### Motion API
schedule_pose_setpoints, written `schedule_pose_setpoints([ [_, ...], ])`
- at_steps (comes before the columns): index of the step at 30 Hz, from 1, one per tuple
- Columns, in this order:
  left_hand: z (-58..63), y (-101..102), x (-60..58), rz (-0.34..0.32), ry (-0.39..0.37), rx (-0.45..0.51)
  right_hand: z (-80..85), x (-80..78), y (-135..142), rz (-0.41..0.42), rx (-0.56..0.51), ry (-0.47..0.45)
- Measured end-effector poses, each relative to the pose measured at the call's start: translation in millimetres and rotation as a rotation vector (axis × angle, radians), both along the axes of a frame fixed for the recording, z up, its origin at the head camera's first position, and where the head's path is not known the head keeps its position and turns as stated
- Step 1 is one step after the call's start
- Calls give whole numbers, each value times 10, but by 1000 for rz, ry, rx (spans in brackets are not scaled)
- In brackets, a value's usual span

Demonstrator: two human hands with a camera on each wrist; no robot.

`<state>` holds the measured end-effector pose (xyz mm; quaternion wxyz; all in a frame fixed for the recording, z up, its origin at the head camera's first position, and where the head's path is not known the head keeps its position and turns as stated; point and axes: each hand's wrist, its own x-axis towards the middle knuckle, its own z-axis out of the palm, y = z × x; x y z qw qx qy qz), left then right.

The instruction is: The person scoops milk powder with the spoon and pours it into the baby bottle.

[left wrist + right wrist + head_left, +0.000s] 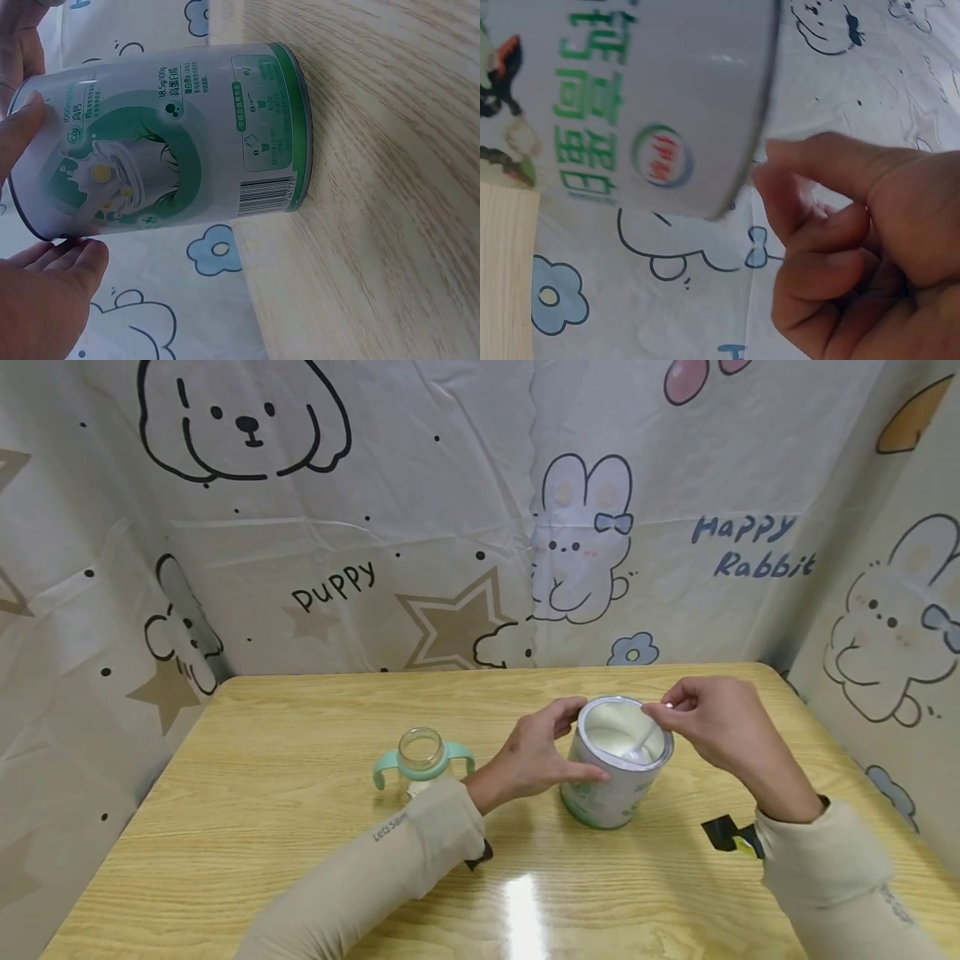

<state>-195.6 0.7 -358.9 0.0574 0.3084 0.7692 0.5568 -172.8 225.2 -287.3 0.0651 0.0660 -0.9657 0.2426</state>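
A milk powder can (pixel 607 797), white with green print, stands open at the top on the table, pale powder (pixel 609 741) inside. My left hand (pixel 534 753) grips its near-left side, thumb on the front and fingers round the back. In the left wrist view the can's printed side (pixel 150 150) shows between thumb and fingers. At the right of the rim, my right hand (pixel 708 718) pinches the handle of a clear scoop (pixel 637 752), whose bowl is inside the can. The right wrist view shows the right hand's curled fingers (pixel 817 270) beside the rim; the scoop is hidden there.
Left of the can stands a baby bottle (pixel 422 768) without a cap, with mint-green handles, partly behind my left sleeve (pixel 405 852). The wooden table (pixel 262 760) meets a cartoon-printed cloth (pixel 450 527) at its back and sides.
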Motion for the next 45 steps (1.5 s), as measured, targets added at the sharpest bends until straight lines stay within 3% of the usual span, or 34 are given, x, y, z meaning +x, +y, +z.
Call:
schedule_pose_setpoints([
  [9,-15,7,-3,0,1,16,-103,-61,-188,113,-48,147],
  [25,-20,5,3,15,2,-16,-105,-64,-168,223,-98,-3],
  [35,1,11,-1,6,7,-6,-59,-67,91,115,-190,-106],
  [45,-4,9,8,21,26,-27,-179,-113,384,-41,-312,-168],
])
